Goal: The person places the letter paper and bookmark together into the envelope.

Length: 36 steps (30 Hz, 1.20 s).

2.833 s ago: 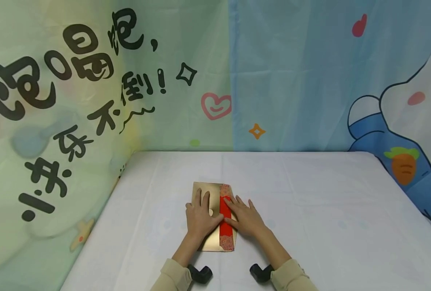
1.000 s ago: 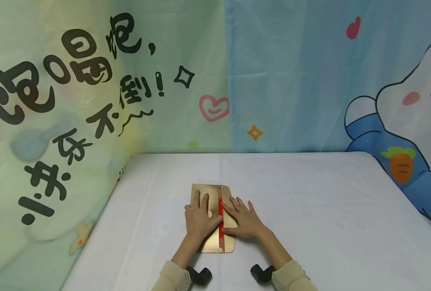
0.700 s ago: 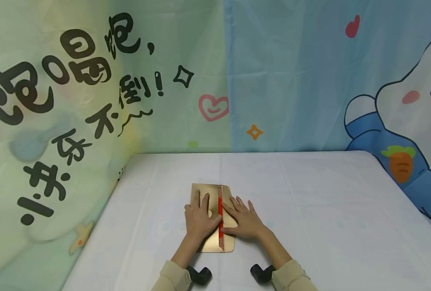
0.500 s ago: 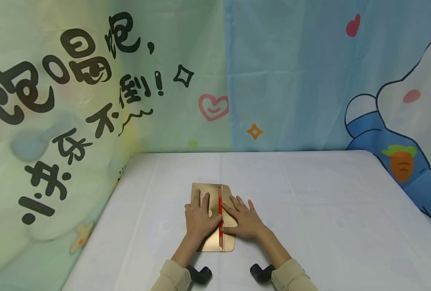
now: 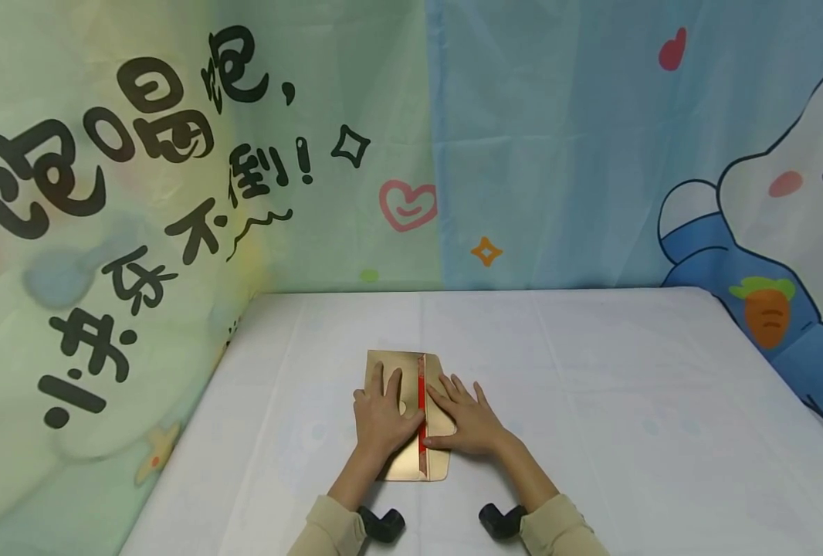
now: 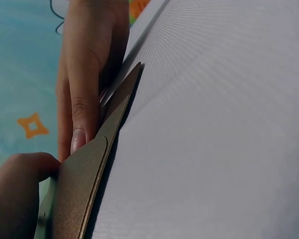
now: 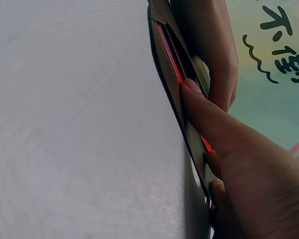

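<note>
A gold envelope [image 5: 406, 465] lies on the table with a narrow red strip [image 5: 421, 386] showing along its length. A gold flap [image 5: 439, 465] with rounded corners runs along its right side. My left hand [image 5: 381, 421] lies on the gold part, fingers spread and straight, thumb reaching to the strip. Fingers extended, my right hand [image 5: 472, 423] rests on the flap, thumb and index tip at its inner edge. In the left wrist view, the flap [image 6: 84, 184] slopes up a little off the cloth. The right wrist view shows my right thumb [image 7: 209, 112] at the red opening.
A white cloth covers the table [image 5: 592, 371]. Behind it hangs a printed backdrop [image 5: 557, 154], with another part along the left side. Black angular pieces [image 5: 384, 527] stick out by the cuffs of both beige sleeves [image 5: 331, 529].
Since the oldest frame, the red band has narrowed and the gold flap shows wider on the right. My right hand sits slightly lower. Over the last second, almost nothing has moved.
</note>
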Available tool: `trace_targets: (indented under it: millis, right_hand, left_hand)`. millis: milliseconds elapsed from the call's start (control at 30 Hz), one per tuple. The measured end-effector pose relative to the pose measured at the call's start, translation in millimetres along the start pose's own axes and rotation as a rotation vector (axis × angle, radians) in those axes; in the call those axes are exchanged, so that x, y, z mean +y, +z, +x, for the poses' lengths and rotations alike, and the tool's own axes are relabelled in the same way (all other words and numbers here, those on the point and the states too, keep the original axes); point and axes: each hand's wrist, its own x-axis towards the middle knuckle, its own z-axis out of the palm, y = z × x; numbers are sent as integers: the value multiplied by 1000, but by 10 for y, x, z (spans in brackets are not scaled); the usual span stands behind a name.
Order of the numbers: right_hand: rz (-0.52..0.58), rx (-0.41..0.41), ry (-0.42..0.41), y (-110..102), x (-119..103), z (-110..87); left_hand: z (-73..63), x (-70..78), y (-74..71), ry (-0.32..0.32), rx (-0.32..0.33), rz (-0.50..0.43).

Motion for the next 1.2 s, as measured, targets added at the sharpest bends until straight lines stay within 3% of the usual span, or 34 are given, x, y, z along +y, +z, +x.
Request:
trace_targets:
  millis: [767, 1200]
  right_hand:
    - [-2, 6, -8, -27, -39, -26]
    - [0, -8, -7, -36, -30, -17]
  left_hand:
    - [-17, 1, 29, -20, 31, -75]
    - [5, 0, 3, -35, 17, -53]
